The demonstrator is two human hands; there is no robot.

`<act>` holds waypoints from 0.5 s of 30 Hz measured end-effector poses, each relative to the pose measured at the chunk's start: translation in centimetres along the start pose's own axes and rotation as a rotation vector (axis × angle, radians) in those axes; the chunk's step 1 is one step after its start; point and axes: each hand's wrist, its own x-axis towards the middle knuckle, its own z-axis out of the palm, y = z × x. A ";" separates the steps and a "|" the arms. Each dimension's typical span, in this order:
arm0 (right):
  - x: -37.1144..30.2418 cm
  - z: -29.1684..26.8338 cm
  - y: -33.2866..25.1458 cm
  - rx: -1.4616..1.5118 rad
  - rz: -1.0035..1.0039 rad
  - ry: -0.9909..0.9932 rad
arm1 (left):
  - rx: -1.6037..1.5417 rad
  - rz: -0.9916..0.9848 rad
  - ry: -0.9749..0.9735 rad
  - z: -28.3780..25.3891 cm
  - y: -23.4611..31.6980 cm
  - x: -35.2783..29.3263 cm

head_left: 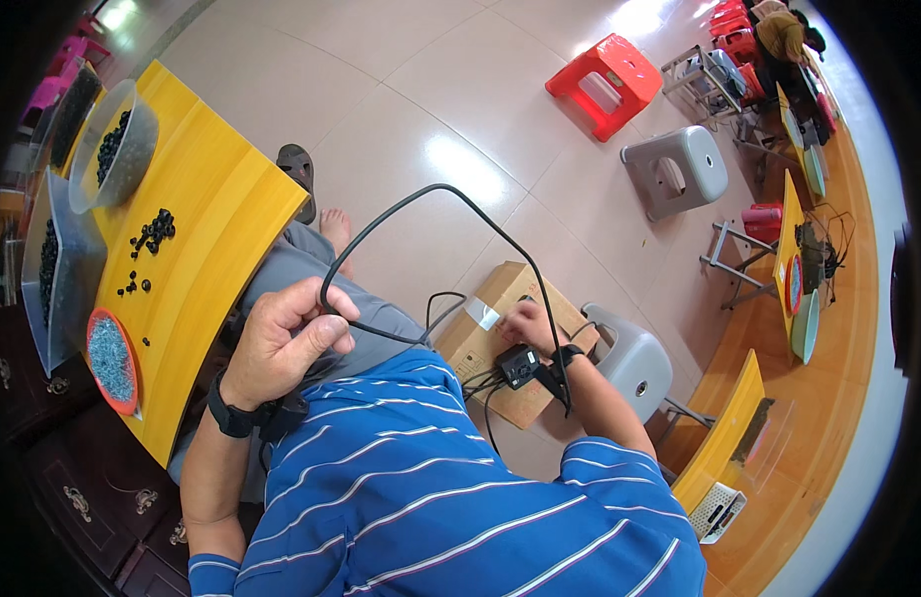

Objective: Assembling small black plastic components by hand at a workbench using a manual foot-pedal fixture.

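Observation:
My left hand [299, 333] is closed, pinching a black cable [442, 187] between thumb and fingers. From there the cable arches up and to the right, then drops past my right forearm. Another stretch runs from the left hand across my lap. My right hand [528, 326] is curled over a cardboard box [490, 298], with a small dark thing at its fingertips that I cannot make out. Just below that hand sits a small black box-shaped device [520, 366] with cables around it. Both wrists wear black bands.
On the yellow table [206, 199] at left lie black beads or caps [154, 231], a clear bowl [142, 129], a clear bin [77, 269] and a red-rimmed dish of bluish bits [112, 358]. Stools, one red [608, 85] and one grey [679, 169], stand ahead; another grey stool [629, 368] is at right.

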 end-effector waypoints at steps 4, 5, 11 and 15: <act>-0.3 -7.1 2.2 0.100 0.079 0.541 | -0.015 -0.034 -0.001 0.3 -0.5 0.2; -0.7 -9.0 3.1 0.091 0.117 0.645 | -0.016 -0.034 -0.002 0.5 -0.7 0.2; -3.6 -14.6 12.4 -0.411 0.482 0.907 | -0.119 -0.201 -0.085 1.2 -2.7 0.2; -3.4 -13.9 16.4 -0.445 0.553 0.913 | -0.093 -0.244 -0.142 1.5 -2.3 0.4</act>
